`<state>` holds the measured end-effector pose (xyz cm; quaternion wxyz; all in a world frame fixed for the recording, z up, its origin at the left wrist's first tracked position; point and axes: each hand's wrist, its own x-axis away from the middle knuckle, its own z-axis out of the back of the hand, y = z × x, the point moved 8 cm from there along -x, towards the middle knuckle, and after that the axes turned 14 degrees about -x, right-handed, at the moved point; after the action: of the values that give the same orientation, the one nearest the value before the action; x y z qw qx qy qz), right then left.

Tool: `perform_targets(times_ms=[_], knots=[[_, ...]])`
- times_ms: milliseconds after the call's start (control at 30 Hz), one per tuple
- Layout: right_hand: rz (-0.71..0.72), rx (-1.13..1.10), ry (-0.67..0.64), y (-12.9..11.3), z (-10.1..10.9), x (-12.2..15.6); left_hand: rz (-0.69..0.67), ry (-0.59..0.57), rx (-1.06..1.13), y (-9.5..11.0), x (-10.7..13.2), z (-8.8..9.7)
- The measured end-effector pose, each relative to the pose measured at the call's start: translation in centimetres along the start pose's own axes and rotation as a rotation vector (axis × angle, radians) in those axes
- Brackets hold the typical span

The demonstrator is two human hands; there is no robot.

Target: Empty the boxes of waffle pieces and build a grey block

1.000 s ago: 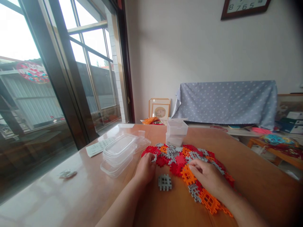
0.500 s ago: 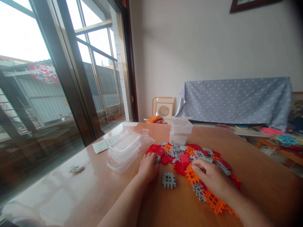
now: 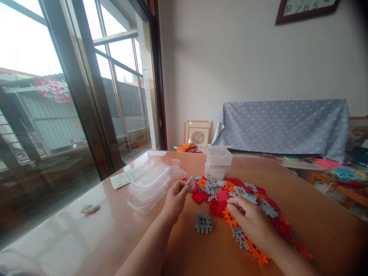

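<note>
My left hand [image 3: 175,199] is at the left end of a spread of plastic interlocking building pieces, its thumb and fingertips pinched on a grey building piece [image 3: 191,183]. My right hand [image 3: 247,216] is closed at the fingertips on an orange building piece [image 3: 230,219]. That piece tops a joined strip with a grey piece [image 3: 240,237] and another orange piece [image 3: 258,254] below it, partly behind my right wrist. Between my hands a single grey window-shaped piece [image 3: 203,223] lies flat. Red pieces [image 3: 217,207], with grey and orange ones, fill the pile beyond.
Clear plastic lids or shallow containers [image 3: 149,184] are stacked left of my left hand, beside a written paper [image 3: 123,178]. Two translucent boxes [image 3: 219,158] stand stacked behind the pile. A small crumpled packet [image 3: 90,207] lies at the far left of the wooden table [image 3: 299,199].
My left hand has risen from over the pile's left edge and now pinches a grey piece. My right hand stays on the orange piece, slightly shifted left. The view has tilted up a little.
</note>
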<state>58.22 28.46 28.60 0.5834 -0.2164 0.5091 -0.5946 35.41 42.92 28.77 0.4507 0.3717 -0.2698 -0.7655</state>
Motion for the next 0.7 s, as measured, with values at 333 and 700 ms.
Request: perform_targets(times_ms=[333, 700], knots=[[-0.331, -0.681, -0.128, -1.4, -4.2, 2.0, 0.175, -0.450, 0.920, 5.2, 4.7, -4.5], [-0.376, -0.921, -0.027, -0.5, -3.8, 2.0, 0.039, -0.563, 0.810, 7.2, 5.7, -4.3]])
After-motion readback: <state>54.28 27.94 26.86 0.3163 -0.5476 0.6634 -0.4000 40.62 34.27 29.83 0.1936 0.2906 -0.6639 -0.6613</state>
